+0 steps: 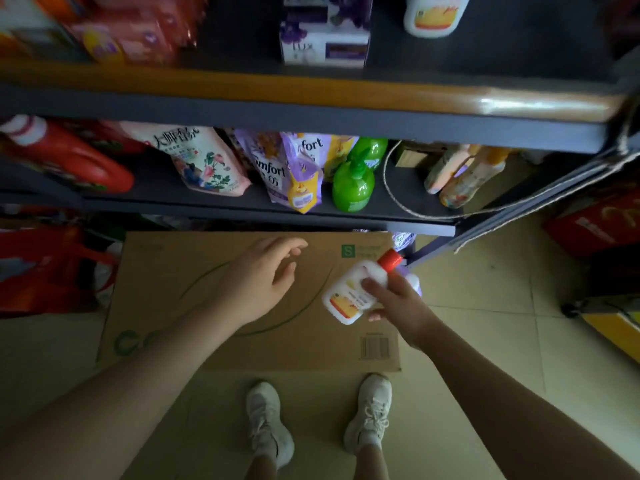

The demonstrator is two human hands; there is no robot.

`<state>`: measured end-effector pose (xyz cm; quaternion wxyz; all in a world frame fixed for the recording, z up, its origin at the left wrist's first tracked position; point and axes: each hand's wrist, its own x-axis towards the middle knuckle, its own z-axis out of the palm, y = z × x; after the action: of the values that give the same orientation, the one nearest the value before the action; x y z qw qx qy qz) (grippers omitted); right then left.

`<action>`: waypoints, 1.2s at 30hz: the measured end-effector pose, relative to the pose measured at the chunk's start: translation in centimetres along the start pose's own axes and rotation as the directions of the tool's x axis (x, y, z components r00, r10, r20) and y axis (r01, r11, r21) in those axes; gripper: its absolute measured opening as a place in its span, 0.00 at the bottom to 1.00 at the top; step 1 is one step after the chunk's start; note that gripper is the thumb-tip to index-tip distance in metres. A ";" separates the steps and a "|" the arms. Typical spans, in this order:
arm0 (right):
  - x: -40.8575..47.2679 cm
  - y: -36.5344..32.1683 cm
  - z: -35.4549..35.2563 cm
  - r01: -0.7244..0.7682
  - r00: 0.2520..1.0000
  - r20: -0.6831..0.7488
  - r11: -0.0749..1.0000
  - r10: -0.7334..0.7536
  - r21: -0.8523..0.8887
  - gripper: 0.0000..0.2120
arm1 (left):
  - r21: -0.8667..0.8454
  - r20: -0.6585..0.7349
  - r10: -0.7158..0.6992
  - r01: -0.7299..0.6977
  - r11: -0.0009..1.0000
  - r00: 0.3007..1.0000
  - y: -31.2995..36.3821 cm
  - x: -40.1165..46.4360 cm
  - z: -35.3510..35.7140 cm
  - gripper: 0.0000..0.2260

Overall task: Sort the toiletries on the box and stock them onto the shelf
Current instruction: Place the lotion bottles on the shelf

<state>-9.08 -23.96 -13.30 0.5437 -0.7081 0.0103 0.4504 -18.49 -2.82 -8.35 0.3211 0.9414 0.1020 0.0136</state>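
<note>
Right hand (398,306) grips white bottle (353,292) above box (207,306), red cap angled up toward shelf (311,209), matching bottle (433,15) on upper tier; left hand (263,275) spread, empty, farther off.

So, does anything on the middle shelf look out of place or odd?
Yes. A loop of rope lies on the middle shelf among the toiletries, right of the green bottles. Beside it, two pale bottles lean tilted instead of standing upright. Nothing looks spilled.
</note>
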 end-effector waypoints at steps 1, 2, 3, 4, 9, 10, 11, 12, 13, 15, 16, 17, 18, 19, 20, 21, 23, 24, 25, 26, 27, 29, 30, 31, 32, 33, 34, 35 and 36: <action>-1.0 -2.1 -0.5 0.016 1.000 -0.003 0.993 -0.015 0.116 0.12 | -0.032 -0.022 0.008 -0.008 0.999 1.000 0.8 0.7 -0.7 0.14; -1.8 -4.1 -1.1 0.042 0.999 -0.005 0.979 -0.041 0.198 0.11 | -0.068 -0.051 0.009 -0.013 0.998 0.999 1.7 1.4 -1.5 0.15; -2.6 -6.1 -1.6 0.073 0.997 -0.010 0.964 -0.073 0.256 0.09 | -0.110 -0.079 0.006 -0.014 0.994 0.997 2.9 2.1 -2.3 0.16; -3.5 -8.1 -2.0 0.108 0.994 -0.014 0.950 -0.109 0.295 0.07 | -0.164 -0.081 -0.007 -0.007 0.986 0.997 4.1 2.7 -3.0 0.16; -6.7 -15.7 -3.3 0.211 0.973 0.009 0.900 -0.231 0.382 0.14 | -0.567 0.215 -0.072 0.184 0.803 0.974 10.3 5.2 -4.9 0.17; -7.1 -16.6 -3.5 0.222 0.970 0.011 0.906 -0.243 0.360 0.13 | -0.559 0.196 -0.067 0.167 0.812 0.978 11.1 5.6 -5.1 0.16; -7.5 -17.4 -3.6 0.221 0.970 0.015 0.913 -0.241 0.342 0.15 | -0.542 0.177 -0.064 0.151 0.827 0.982 11.6 5.8 -5.3 0.15; -7.8 -18.1 -3.8 0.225 0.969 0.020 0.919 -0.245 0.324 0.20 | -0.535 0.167 -0.070 0.150 0.832 0.984 12.1 6.0 -5.4 0.14; -8.2 -18.6 -4.1 0.236 0.963 0.051 0.925 -0.263 0.297 0.24 | -0.542 0.168 -0.090 0.169 0.823 0.982 12.4 6.2 -5.5 0.13; -8.7 -19.2 -4.5 0.322 0.937 0.094 0.935 -0.338 0.147 0.23 | -0.589 0.189 -0.121 0.211 0.780 0.974 12.9 6.4 -5.7 0.13; -8.8 -19.4 -4.8 0.368 0.925 0.082 0.929 -0.370 0.035 0.17 | -0.615 0.194 -0.118 0.214 0.759 0.974 13.1 6.5 -5.8 0.13; -8.8 -19.6 -5.0 0.392 0.920 0.049 0.918 -0.389 -0.061 0.13 | -0.629 0.190 -0.114 0.210 0.749 0.975 13.3 6.5 -5.9 0.13; -8.6 -20.0 -5.1 0.406 0.913 0.023 0.905 -0.407 -0.126 0.11 | -0.624 0.176 -0.111 0.198 0.756 0.978 13.5 6.7 -6.0 0.14; -8.5 -20.5 -5.0 0.430 0.902 0.019 0.889 -0.432 -0.157 0.11 | -0.597 0.142 -0.108 0.172 0.784 0.984 13.6 6.9 -6.1 0.14; -8.3 -21.2 -5.0 0.470 0.881 0.020 0.868 -0.473 -0.157 0.11 | -0.554 0.087 -0.095 0.127 0.823 0.992 13.6 7.2 -6.4 0.14; -8.1 -22.0 -5.0 0.517 0.854 0.006 0.845 -0.521 -0.137 0.11 | -0.498 0.017 -0.074 0.073 0.864 0.997 13.5 7.7 -6.7 0.13; -7.6 -23.6 -5.1 0.595 0.796 -0.085 0.801 -0.599 -0.071 0.12 | -0.387 -0.151 -0.023 -0.038 0.921 0.988 13.5 8.7 -7.8 0.12; -7.0 -24.2 -5.3 0.627 0.765 -0.150 0.777 -0.627 -0.051 0.13 | -0.346 -0.229 0.010 -0.091 0.934 0.973 13.4 9.2 -8.5 0.11; -6.4 -24.6 -5.6 0.651 0.732 -0.210 0.756 -0.648 -0.062 0.13 | -0.298 -0.299 0.048 -0.141 0.944 0.953 13.1 9.8 -9.0 0.11; -5.6 -25.0 -5.8 0.665 0.705 -0.247 0.741 -0.665 -0.098 0.13 | -0.236 -0.356 0.087 -0.180 0.955 0.930 12.9 10.2 -9.5 0.11; -4.8 -25.3 -6.1 0.665 0.685 -0.266 0.731 -0.678 -0.152 0.13 | -0.168 -0.402 0.122 -0.204 0.964 0.908 12.6 10.8 -10.0 0.11; -3.0 -25.6 -6.9 0.638 0.662 -0.272 0.715 -0.699 -0.285 0.14 | -0.066 -0.444 0.148 -0.196 0.978 0.884 12.0 12.1 -10.9 0.11; -2.1 -25.7 -7.3 0.605 0.667 -0.260 0.711 -0.698 -0.359 0.14 | -0.032 -0.438 0.126 -0.156 0.987 0.890 11.8 13.0 -11.3 0.12; -1.3 -25.9 -7.7 0.565 0.683 -0.247 0.712 -0.687 -0.418 0.15 | 0.001 -0.416 0.088 -0.097 0.995 0.905 11.5 14.0 -11.5 0.14; -0.5 -26.1 -8.0 0.533 0.702 -0.235 0.715 -0.672 -0.453 0.16 | 0.031 -0.382 0.044 -0.035 0.999 0.923 11.2 15.0 -11.5 0.16; 0.2 -26.2 -8.2 0.511 0.719 -0.226 0.720 -0.657 -0.469 0.18 | 0.051 -0.343 -0.006 0.025 0.998 0.939 10.8 16.0 -11.5 0.19; 0.8 -26.4 -8.3 0.505 0.724 -0.225 0.723 -0.652 -0.471 0.20 | 0.060 -0.305 -0.065 0.087 0.994 0.950 10.5 16.9 -11.4 0.22; 1.4 -26.6 -8.3 0.505 0.722 -0.232 0.726 -0.651 -0.466 0.21 | 0.064 -0.270 -0.130 0.153 0.986 0.954 10.1 17.7 -11.3 0.25; 1.8 -26.8 -8.3 0.509 0.717 -0.244 0.729 -0.653 -0.458 0.21 | 0.071 -0.243 -0.192 0.215 0.974 0.951 9.9 18.3 -11.2 0.27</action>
<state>10.74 -18.64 5.94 0.5070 -0.8349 -0.1913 0.0968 0.18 -0.04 5.83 0.2607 0.9320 0.2364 0.0864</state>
